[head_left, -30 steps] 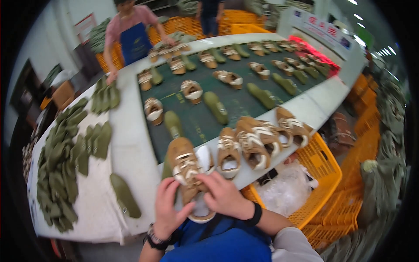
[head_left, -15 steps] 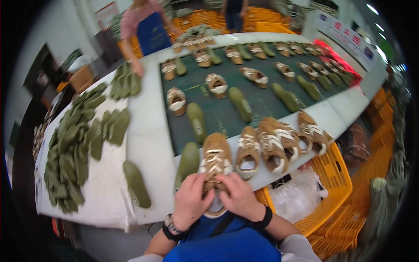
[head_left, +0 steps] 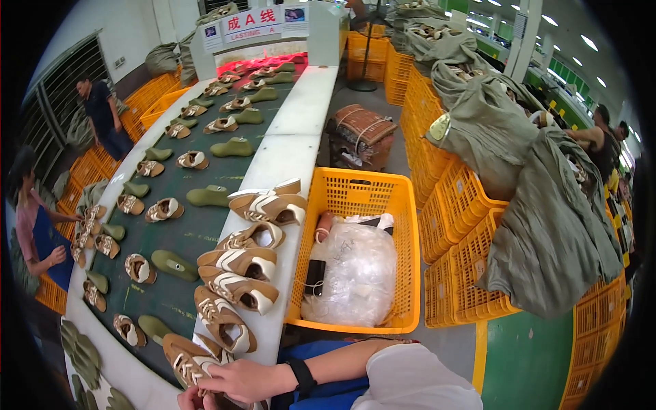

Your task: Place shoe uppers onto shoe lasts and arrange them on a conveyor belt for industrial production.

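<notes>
Tan lace-up sneaker [head_left: 183, 354]: at the lower edge of view, by the near end of the belt. Judged light, pliable in the upper, stiffer at the sole, unlikely to slip; best held at heel and sides. Right hand [head_left: 244, 380]: fingers bent and closed over its lacing. Left hand [head_left: 194, 399]: mostly cropped; finger closure cannot be told. Surface: white counter [head_left: 283, 154] along green conveyor belt [head_left: 184, 236]. Room: orange crate [head_left: 408, 266], grey-green cloth [head_left: 547, 232] over stacked crates [head_left: 456, 208].

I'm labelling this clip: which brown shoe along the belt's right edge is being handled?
The brown shoe nearest the wearer: the right hand is on its laces, while the row's other shoes are not held.
</notes>
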The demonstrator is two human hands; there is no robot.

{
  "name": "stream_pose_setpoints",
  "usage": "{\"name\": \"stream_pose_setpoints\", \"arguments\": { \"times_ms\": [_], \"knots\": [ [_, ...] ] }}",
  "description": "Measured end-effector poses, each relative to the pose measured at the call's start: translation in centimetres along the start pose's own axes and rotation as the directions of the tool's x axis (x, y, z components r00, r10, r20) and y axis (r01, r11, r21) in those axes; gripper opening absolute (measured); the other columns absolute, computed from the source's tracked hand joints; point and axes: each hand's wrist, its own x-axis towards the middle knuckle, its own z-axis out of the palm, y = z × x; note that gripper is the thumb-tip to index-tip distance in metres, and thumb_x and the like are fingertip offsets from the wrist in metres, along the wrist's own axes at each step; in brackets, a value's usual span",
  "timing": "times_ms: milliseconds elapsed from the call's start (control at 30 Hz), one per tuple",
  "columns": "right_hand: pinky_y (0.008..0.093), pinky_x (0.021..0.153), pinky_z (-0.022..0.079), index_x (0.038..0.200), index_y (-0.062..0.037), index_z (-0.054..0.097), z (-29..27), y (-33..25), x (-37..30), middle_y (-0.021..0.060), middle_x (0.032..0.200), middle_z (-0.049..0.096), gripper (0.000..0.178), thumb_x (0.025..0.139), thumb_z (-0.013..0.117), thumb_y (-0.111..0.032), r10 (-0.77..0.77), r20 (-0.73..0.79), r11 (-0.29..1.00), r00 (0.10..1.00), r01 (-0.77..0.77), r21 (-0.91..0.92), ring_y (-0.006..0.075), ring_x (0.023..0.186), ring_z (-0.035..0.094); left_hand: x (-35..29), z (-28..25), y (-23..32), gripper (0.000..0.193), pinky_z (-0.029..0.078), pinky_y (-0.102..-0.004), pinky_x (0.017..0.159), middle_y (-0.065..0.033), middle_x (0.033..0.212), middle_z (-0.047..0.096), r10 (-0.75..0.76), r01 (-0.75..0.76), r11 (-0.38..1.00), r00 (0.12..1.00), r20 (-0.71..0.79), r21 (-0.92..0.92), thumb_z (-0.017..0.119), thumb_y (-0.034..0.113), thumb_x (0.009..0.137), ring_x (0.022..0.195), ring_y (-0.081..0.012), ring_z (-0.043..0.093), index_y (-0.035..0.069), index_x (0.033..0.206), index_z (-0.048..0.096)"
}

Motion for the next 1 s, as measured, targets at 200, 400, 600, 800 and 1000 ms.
{"name": "stream_pose_setpoints", "arguments": {
  "times_ms": [200,400,600,800,1000],
  "knots": [
    [0.0334,0.052,0.047,0.108,-0.0127,0.057,-2.0,-0.8,0.8,0.01,0.09,0.053,0.031,0.078,0.056,-0.01,0.009,0.175,0.994,0.984,0.011,-0.112,0.0261,0.072,0.058,0.5,-0.3,0.4,0.014,0.045,-0.0256,0.071,-0.0071,0.088,0.056,-0.087,0.093,0.994,0.99,0.111,-0.049,0.062,0.008,0.087,0.079,-0.0139,0.053,-0.002,0.095,0.057],
    [0.035,0.048,0.045,0.102,-0.0145,0.057,-2.0,-0.8,1.3,0.0083,0.085,0.047,0.03,0.073,0.056,-0.008,-0.103,0.082,0.994,0.991,0.106,-0.037,0.0254,0.068,0.056,-0.6,-1.2,-0.3,0.007,0.046,-0.0238,0.069,-0.0044,0.083,0.057,-0.108,0.119,0.986,0.99,0.091,-0.119,0.061,0.003,0.086,0.073,-0.0114,0.053,-0.002,0.09,0.056],
    [0.0351,0.055,0.046,0.094,-0.0068,0.055,-1.1,-1.9,1.0,0.0102,0.086,0.051,0.018,0.076,0.055,-0.004,-0.038,0.216,0.999,0.976,0.043,-0.018,0.028,0.068,0.055,-2.1,-2.3,0.2,0.01,0.045,-0.0226,0.057,-0.0036,0.072,0.059,-0.061,0.063,0.998,0.988,0.14,-0.009,0.063,0.005,0.085,0.063,-0.0088,0.053,-0.001,0.092,0.059],
    [0.0347,0.061,0.051,0.116,-0.0104,0.052,0.7,-1.9,1.3,0.009,0.089,0.052,0.043,0.073,0.055,-0.007,-0.114,0.276,0.993,0.954,0.121,-0.008,0.0266,0.079,0.058,-3.8,-2.7,-2.8,0.011,0.045,-0.0221,0.053,-0.0007,0.061,0.056,-0.117,0.117,0.993,0.989,-0.086,-0.01,0.066,0.003,0.072,0.058,-0.0048,0.052,0.0,0.071,0.056],
    [0.0331,0.072,0.048,0.115,-0.0053,0.056,-1.0,-2.9,3.7,0.0125,0.097,0.055,0.047,0.071,0.072,-0.013,-0.02,0.277,0.992,0.961,-0.015,0.121,0.0268,0.084,0.058,-2.0,-3.2,-0.6,0.014,0.048,-0.0255,0.056,-0.0082,0.072,0.06,-0.026,-0.004,0.979,0.989,-0.145,-0.203,0.066,0.002,0.076,0.06,-0.0146,0.059,-0.002,0.089,0.061]
  ]
}}
